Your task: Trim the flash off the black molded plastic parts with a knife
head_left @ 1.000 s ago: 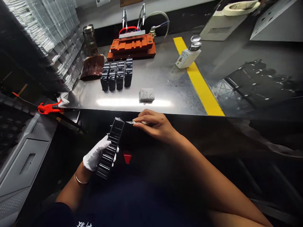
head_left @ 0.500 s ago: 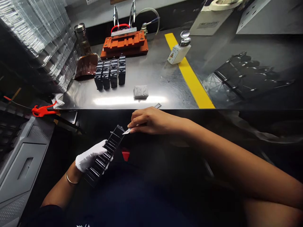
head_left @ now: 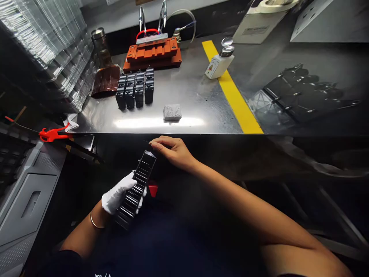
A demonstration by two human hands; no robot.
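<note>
My left hand (head_left: 119, 193), in a white glove, is closed around a long black plastic part (head_left: 137, 186) with a row of ribbed slots. It holds the part at a slant above my lap, its far end up toward the bench edge. My bare right hand (head_left: 174, 152) is at that far end with thumb and fingers pinched. A thin dark sliver of the utility knife (head_left: 146, 141) shows at its fingertips; the rest is hidden by the hand. A small grey block (head_left: 172, 112) lies on the bench beyond my hands.
On the metal bench (head_left: 190, 86) stand several black ribbed parts (head_left: 135, 89), an orange fixture (head_left: 152, 54) and a white pump bottle (head_left: 219, 63) by a yellow stripe (head_left: 239, 102). Stacked clear trays (head_left: 54, 46) rise at left. A red air gun (head_left: 53, 134) hangs near the bench corner.
My right hand has moved left and turned at the part's far end; the knife's blade and handle end no longer show plainly. My left hand has shifted right, turning the black part more upright.
</note>
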